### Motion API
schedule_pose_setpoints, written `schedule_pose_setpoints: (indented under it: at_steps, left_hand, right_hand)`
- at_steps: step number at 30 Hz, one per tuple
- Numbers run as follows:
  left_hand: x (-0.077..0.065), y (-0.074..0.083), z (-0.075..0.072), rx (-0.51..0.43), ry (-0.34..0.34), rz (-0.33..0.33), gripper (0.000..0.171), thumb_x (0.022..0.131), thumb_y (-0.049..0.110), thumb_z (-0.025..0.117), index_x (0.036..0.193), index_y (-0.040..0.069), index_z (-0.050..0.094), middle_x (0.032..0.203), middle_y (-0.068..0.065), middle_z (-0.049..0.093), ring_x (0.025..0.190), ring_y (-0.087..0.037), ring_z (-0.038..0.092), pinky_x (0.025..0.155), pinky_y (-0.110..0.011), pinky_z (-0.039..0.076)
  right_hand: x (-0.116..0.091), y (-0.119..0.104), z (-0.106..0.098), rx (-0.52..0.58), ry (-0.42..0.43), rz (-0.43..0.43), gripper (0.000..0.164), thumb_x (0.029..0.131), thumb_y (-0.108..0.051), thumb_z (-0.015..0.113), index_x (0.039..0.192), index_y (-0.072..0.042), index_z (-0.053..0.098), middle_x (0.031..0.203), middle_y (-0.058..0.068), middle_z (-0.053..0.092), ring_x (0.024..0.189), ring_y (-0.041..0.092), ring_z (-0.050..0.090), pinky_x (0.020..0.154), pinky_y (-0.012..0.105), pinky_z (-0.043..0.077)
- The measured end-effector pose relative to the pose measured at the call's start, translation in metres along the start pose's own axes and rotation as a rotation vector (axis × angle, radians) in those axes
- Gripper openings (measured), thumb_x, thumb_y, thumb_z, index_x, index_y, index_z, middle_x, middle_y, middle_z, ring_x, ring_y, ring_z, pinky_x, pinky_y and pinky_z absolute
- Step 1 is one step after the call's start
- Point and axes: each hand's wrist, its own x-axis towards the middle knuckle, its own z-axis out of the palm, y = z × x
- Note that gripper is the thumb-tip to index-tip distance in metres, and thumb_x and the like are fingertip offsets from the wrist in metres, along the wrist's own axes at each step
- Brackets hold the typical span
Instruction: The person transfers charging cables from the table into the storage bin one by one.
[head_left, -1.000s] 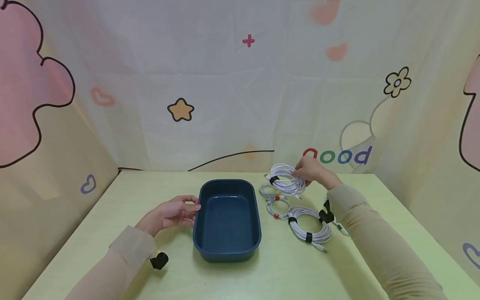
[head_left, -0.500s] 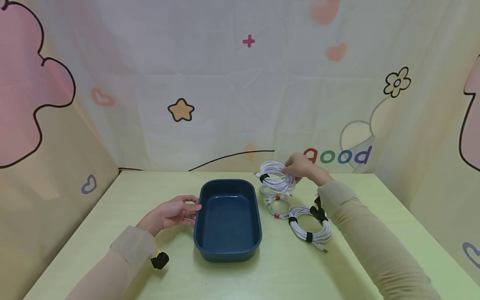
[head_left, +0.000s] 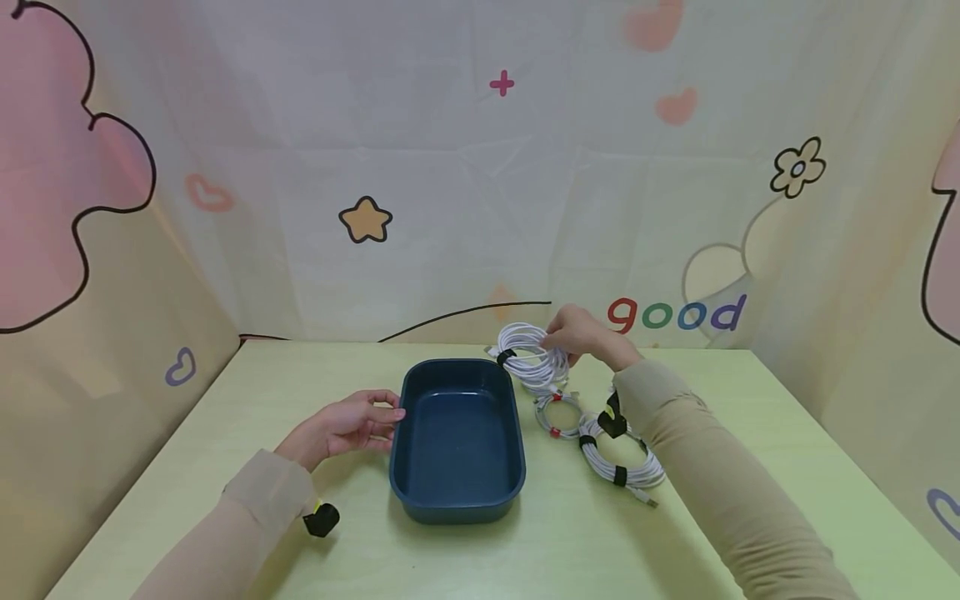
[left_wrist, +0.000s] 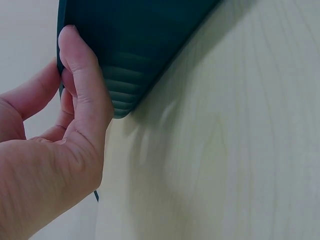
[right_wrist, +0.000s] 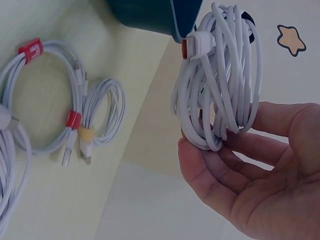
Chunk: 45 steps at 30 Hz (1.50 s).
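My right hand [head_left: 588,333] grips a bundled coil of white cable [head_left: 531,358] at its right side, held up just past the back right corner of a dark blue plastic bin [head_left: 400,475]. In the right wrist view, thumb and fingers pinch this coil [right_wrist: 220,85], and a plug with an orange inner end sticks out. A black tie binds it. My left hand [head_left: 352,427] holds the bin's left wall. In the left wrist view, fingers [left_wrist: 82,75] lie on both sides of the bin's rim. The bin's inside shows bare in the head view.
Right of the bin lie a small grey-white coil with red ties [head_left: 558,433] and a larger white coil with black ties [head_left: 633,475]. The right wrist view also shows a small coil with a yellow tie [right_wrist: 107,112]. A printed curtain [head_left: 450,167] stands behind the table.
My right hand has moved left with the white cable coil, from above the small coils toward the bin's back right corner. My left hand stays at the bin's left side.
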Motion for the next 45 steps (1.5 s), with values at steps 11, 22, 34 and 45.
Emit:
schedule_pose_setpoints:
  at_steps: [11,22,34,45]
  left_hand:
    - [0.0,0.0,0.0,0.003,0.027,-0.019,0.008,0.096,0.012,0.058,0.099,0.013,0.05,0.078,0.0,0.063,0.066,-0.013,0.059,0.069,-0.028,0.057]
    - [0.001,-0.001,0.002,-0.007,0.016,-0.006,0.01,0.096,0.011,0.057,0.102,0.011,0.049,0.078,0.0,0.062,0.066,-0.013,0.059,0.068,-0.028,0.057]
    - [0.0,-0.006,0.0,-0.026,-0.01,0.031,0.006,0.097,0.01,0.056,0.099,0.013,0.051,0.076,0.003,0.062,0.066,-0.011,0.058,0.067,-0.027,0.056]
    - [-0.001,-0.004,0.0,-0.041,-0.02,0.035,0.007,0.097,0.01,0.056,0.101,0.011,0.05,0.078,0.002,0.062,0.068,-0.012,0.059,0.067,-0.026,0.056]
  right_hand:
    - [0.009,-0.019,0.013,-0.001,-0.019,-0.032,0.018,0.089,-0.009,0.062,0.09,0.007,0.071,0.058,-0.001,0.057,0.047,0.011,0.058,0.054,0.029,0.056]
    - [0.013,-0.039,0.031,0.008,-0.033,-0.063,0.018,0.088,-0.008,0.062,0.089,0.007,0.071,0.058,-0.002,0.056,0.047,0.01,0.055,0.053,0.028,0.056]
    - [0.022,-0.055,0.054,-0.038,-0.082,-0.102,0.017,0.09,-0.01,0.061,0.084,0.003,0.071,0.055,-0.001,0.056,0.047,0.015,0.059,0.053,0.029,0.056]
    - [0.029,-0.061,0.071,-0.053,-0.081,-0.142,0.016,0.088,-0.006,0.063,0.088,0.006,0.073,0.057,0.0,0.055,0.044,0.01,0.052,0.051,0.028,0.055]
